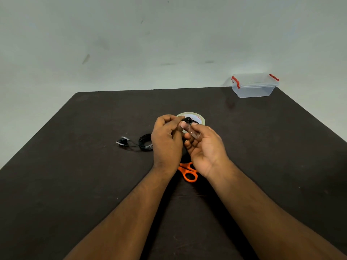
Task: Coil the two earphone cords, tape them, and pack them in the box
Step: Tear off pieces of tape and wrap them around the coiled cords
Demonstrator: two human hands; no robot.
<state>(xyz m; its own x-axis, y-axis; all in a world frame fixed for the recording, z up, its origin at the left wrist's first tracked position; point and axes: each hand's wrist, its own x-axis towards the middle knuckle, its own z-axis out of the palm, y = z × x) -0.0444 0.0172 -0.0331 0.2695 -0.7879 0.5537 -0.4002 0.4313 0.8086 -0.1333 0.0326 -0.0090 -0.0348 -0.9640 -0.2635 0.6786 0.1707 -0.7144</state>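
My left hand (pixel 166 139) grips a coiled black earphone cord (pixel 187 120) above the middle of the table; only the coil's top shows past the fingers. My right hand (pixel 203 145) pinches a strip of clear tape (pixel 194 133) against that coil. A second black earphone (pixel 137 143) lies coiled on the table just left of my left hand, its earbuds pointing left. The tape roll (pixel 200 118) sits flat behind my hands. A clear plastic box (pixel 254 87) with red clips stands at the far right corner, closed by its lid.
Orange-handled scissors (pixel 188 172) lie on the dark table (pixel 75 175) under my wrists, blades hidden. A pale wall rises behind the table's far edge.
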